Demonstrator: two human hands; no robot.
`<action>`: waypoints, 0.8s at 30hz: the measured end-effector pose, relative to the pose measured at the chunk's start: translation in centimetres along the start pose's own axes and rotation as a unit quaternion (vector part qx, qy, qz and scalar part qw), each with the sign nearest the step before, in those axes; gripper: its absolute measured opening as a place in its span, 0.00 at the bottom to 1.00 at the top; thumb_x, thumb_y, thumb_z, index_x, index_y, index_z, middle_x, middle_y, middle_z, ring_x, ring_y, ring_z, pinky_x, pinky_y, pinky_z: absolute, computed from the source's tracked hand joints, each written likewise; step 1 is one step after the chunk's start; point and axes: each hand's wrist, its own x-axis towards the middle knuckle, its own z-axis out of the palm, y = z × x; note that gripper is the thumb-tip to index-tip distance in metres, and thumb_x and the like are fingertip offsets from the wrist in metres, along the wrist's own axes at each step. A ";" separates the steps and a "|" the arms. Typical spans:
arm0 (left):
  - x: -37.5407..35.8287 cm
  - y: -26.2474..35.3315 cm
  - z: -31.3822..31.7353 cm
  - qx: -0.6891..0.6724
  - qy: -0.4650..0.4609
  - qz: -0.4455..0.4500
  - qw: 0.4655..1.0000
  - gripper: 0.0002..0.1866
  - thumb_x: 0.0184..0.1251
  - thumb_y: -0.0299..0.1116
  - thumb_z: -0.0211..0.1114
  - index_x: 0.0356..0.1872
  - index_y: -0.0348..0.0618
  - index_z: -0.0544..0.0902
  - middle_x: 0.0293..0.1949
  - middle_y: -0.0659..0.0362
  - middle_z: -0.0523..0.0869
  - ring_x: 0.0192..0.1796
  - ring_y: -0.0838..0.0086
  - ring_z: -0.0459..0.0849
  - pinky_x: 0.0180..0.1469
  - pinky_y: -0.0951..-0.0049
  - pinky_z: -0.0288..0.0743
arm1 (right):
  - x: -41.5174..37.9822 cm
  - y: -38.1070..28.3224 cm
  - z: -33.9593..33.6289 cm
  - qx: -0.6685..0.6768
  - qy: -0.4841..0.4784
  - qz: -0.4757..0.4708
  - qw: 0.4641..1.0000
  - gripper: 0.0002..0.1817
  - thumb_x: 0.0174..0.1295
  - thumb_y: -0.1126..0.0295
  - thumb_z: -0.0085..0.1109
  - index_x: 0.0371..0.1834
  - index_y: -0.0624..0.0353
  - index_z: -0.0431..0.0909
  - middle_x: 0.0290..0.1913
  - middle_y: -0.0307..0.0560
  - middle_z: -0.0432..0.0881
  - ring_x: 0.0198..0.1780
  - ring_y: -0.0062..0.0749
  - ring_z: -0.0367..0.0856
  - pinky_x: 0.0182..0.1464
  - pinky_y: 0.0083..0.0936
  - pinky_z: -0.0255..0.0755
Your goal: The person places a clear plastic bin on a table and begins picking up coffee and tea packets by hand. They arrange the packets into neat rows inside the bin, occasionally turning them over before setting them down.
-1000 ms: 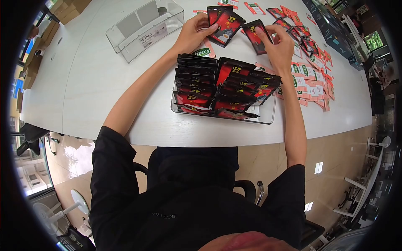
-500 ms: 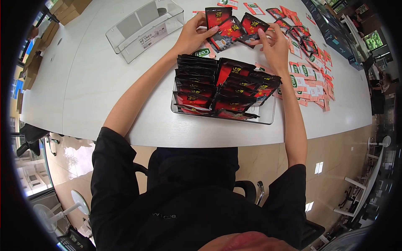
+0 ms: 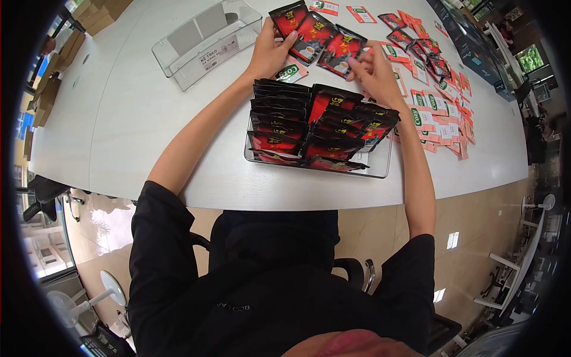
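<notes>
Beyond the filled bin, my left hand [image 3: 270, 50] is closed on black-and-red coffee sachets [image 3: 289, 19], its thumb pressed on their face. Fanned beside these, another coffee sachet [image 3: 342, 50] is pinched at its right edge by my right hand [image 3: 375, 70]. Close to my body stands a clear plastic bin [image 3: 383, 166] holding two rows of upright coffee sachets [image 3: 333, 128]. Some at the right of the bin lean outward, near my right forearm. Under my left hand lies a pink-and-white Cozy sachet [image 3: 291, 72].
A second clear bin [image 3: 178, 65] with a label stands at the left. Many Cozy sachets [image 3: 437, 116] are spread over the right side of the white table [image 3: 119, 119], with loose coffee sachets [image 3: 437, 65] behind them. Dark boxes [image 3: 467, 47] line the far right edge.
The sachets in my left hand have tilted to the left. My right hand has moved left and toward me, bringing its sachet against the others.
</notes>
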 end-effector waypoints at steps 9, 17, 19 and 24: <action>0.2 0.0 -0.5 0.034 0.027 0.037 0.998 0.18 0.73 0.31 0.67 0.56 0.33 0.72 0.50 0.49 0.85 0.52 0.70 0.86 0.47 0.72 0.86 | -0.1 -0.4 1.1 -0.026 -0.064 -0.056 0.996 0.19 0.69 0.67 0.66 0.49 0.63 0.65 0.35 0.47 0.86 0.34 0.26 0.89 0.35 0.21 0.74; -1.0 1.8 0.2 0.141 -0.173 0.037 0.974 0.20 0.76 0.38 0.66 0.59 0.37 0.73 0.52 0.53 0.87 0.45 0.75 0.86 0.48 0.73 0.80 | 0.1 0.1 2.0 -0.062 0.022 -0.128 0.990 0.21 0.63 0.72 0.70 0.51 0.63 0.68 0.43 0.52 0.87 0.37 0.32 0.89 0.35 0.25 0.76; -1.0 1.5 0.2 0.149 -0.179 0.041 0.972 0.19 0.78 0.39 0.64 0.58 0.36 0.73 0.50 0.52 0.88 0.46 0.75 0.87 0.49 0.72 0.80 | 0.0 0.2 1.8 -0.039 0.008 -0.118 0.992 0.22 0.61 0.72 0.71 0.52 0.63 0.68 0.43 0.53 0.87 0.37 0.33 0.89 0.35 0.26 0.77; -1.0 1.0 0.3 0.110 -0.151 0.087 0.979 0.18 0.78 0.41 0.64 0.53 0.35 0.74 0.42 0.51 0.89 0.40 0.71 0.87 0.46 0.71 0.80 | 0.1 -1.3 1.2 -0.069 -0.050 -0.077 0.993 0.28 0.58 0.66 0.75 0.55 0.64 0.69 0.43 0.53 0.88 0.36 0.35 0.88 0.37 0.26 0.77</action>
